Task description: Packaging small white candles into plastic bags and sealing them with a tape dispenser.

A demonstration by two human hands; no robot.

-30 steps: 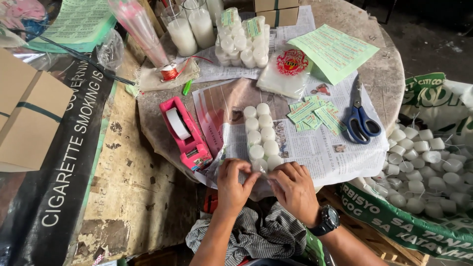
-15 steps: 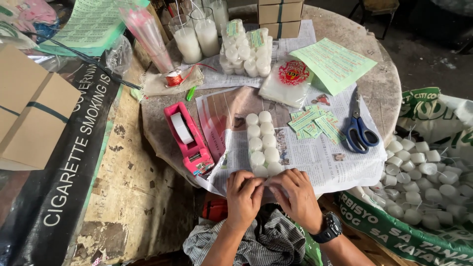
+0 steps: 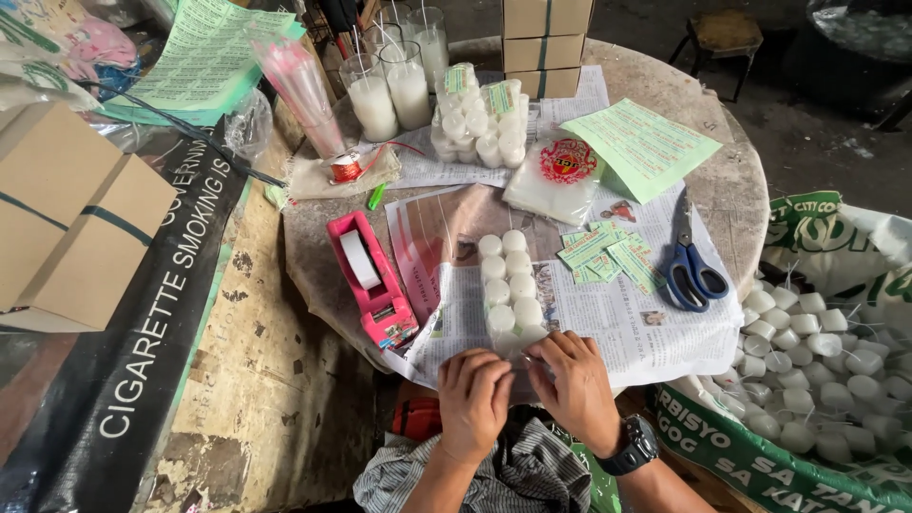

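From the head view we look down on a round counter (image 3: 731,180) spread with newspaper. Our left hand (image 3: 472,389) and right hand (image 3: 575,385) sit side by side at the near edge. Both have fingers curled narrow, pinching the near end of a clear plastic packet of white candles (image 3: 510,280). The packet runs away from our hands in two short rows, its nearest candles just beyond our fingertips. A black watch (image 3: 632,446) sits on our right wrist.

Left of the packet lies a pink tape dispenser (image 3: 370,277). To the right lie small green labels (image 3: 608,255), then blue-handled scissors (image 3: 692,266). Farther back stand glasses of white wax (image 3: 389,95). A sack of loose white candles (image 3: 817,351) lies off the counter to our right.
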